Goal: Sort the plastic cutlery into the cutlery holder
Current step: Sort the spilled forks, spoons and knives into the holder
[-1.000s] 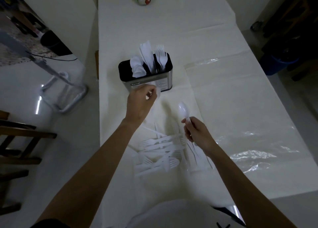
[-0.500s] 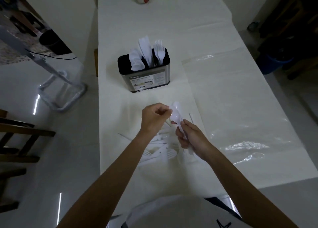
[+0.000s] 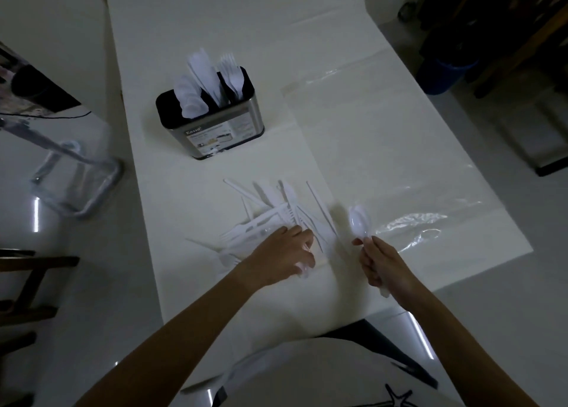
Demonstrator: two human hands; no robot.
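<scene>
Rectangular silver metal cutlery holder (image 3: pixel 249 123): smooth, satin sheen, black dull rim; printed paper label (image 3: pixel 209 137) on the front.
White plastic cutlery pile (image 3: pixel 270 213) near the table's near edge: smooth, faint gloss.
Translucent white plastic spoon (image 3: pixel 359 222): glossy.
White table cover (image 3: pixel 184 53): matt.
Clear plastic sheet (image 3: pixel 384 160) along the right edge: glossy, wrinkled.

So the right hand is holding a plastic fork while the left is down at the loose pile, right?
Not a fork: the head view shows the right hand holding a white spoon. The left hand is indeed down at the loose pile.
</scene>
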